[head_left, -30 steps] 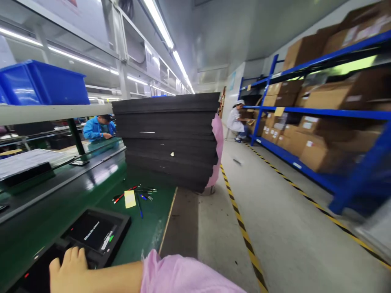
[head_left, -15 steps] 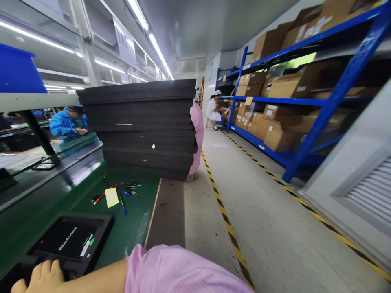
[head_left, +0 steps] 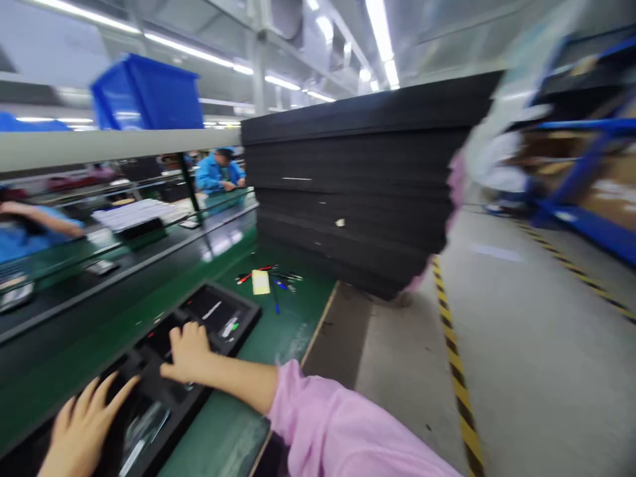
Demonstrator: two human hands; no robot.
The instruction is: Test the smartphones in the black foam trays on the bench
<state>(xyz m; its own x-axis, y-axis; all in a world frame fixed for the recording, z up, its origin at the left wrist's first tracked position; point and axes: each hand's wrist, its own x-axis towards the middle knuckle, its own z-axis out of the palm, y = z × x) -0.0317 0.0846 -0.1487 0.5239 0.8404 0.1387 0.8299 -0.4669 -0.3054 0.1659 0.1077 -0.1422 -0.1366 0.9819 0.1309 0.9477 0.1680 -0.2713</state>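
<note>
- Left hand (head_left: 82, 424) has entered my view, fingers apart over the black tray (head_left: 247, 319).
- Right hand (head_left: 189, 356) rests across it; whether its fingers clamp, I cannot tell.

both hands (head_left: 191, 354) over black tray (head_left: 247, 314) on green bench (head_left: 283, 334)

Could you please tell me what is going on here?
A person with a pink sleeve has both hands over a long black tray on a green tabletop. The spread left hand is over the near part, beside a glossy rectangular device; the right hand is farther along, near a black panel with white print. Whether it grips anything is unclear. Beyond the tray, a yellow paper note lies among pen-like items, before a layered black stack.
</note>
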